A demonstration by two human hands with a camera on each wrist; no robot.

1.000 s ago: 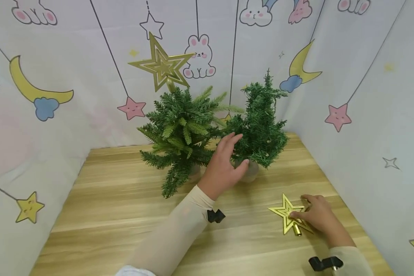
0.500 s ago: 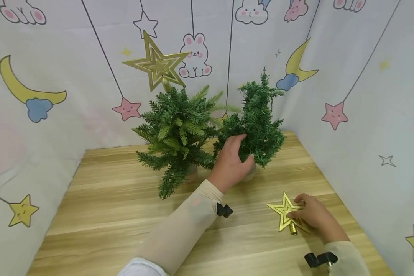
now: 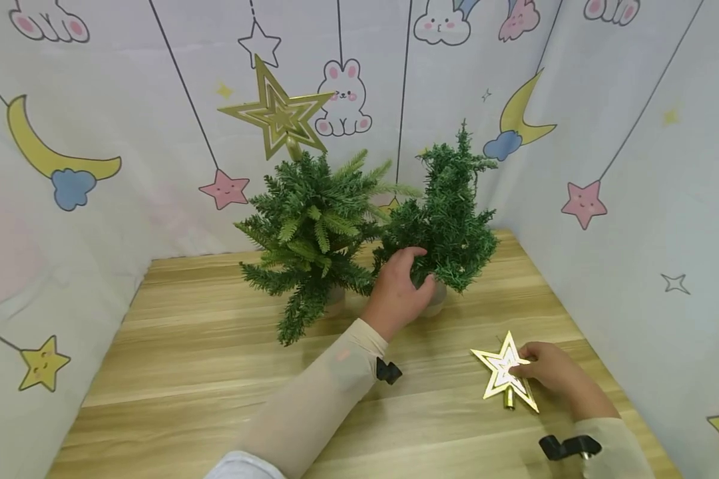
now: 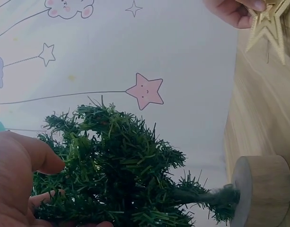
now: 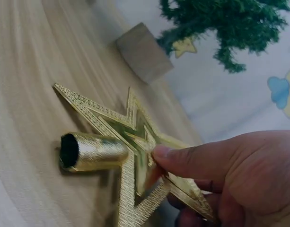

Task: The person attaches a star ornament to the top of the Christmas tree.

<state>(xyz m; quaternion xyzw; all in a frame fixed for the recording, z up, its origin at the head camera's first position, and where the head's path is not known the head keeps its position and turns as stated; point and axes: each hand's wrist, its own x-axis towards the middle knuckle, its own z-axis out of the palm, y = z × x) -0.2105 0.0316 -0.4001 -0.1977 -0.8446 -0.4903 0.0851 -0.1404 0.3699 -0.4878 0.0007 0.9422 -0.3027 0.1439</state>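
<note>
My right hand (image 3: 554,372) pinches a gold star tree topper (image 3: 503,370) between thumb and fingers. In the right wrist view, the star (image 5: 135,142) is tilted over the table, its hollow socket (image 5: 95,151) facing left. At the smaller right-hand Christmas tree (image 3: 455,213), my left hand (image 3: 398,293) has thumb and fingers curved round the lower left branches. The left wrist view has foliage (image 4: 121,165) between thumb and fingers, some fingers partly hidden. This tree stands on a round wooden base (image 4: 263,191).
A fuller Christmas tree (image 3: 317,233) stands to the left, bearing another gold star (image 3: 278,113) at its top. Both trees are on the wood-grain table (image 3: 216,372). A white printed cloth (image 3: 174,133) hangs behind and along the sides.
My left hand has moved in to the smaller tree's branches, its fingers curling more. My right hand has tilted up the star that lay flat, and the star now catches the light.
</note>
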